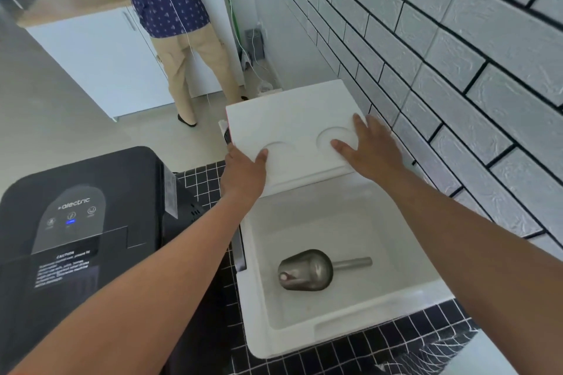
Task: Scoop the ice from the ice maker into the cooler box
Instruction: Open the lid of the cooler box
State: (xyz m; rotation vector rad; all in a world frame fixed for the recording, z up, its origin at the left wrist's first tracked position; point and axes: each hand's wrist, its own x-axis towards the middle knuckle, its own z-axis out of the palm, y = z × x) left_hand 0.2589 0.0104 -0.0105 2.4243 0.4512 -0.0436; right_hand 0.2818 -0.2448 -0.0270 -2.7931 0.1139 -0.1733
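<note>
A white cooler box (350,323) stands open on the black-tiled counter. Its white lid (286,119), with two round cup recesses, is raised past the box's far edge. My left hand (243,173) grips the lid's near left corner. My right hand (370,149) lies flat on the lid's right side, fingers spread. A metal scoop (307,269) lies on the bottom of the box, handle pointing right. No ice shows in the box. The black ice maker (82,222) stands to the left with its lid down and a blue light on its panel.
A white brick-tiled wall (457,55) runs along the right, close behind the cooler. Another person (173,9) stands at a white cabinet (100,55) across the floor. White cables (259,70) hang near the wall beyond the lid.
</note>
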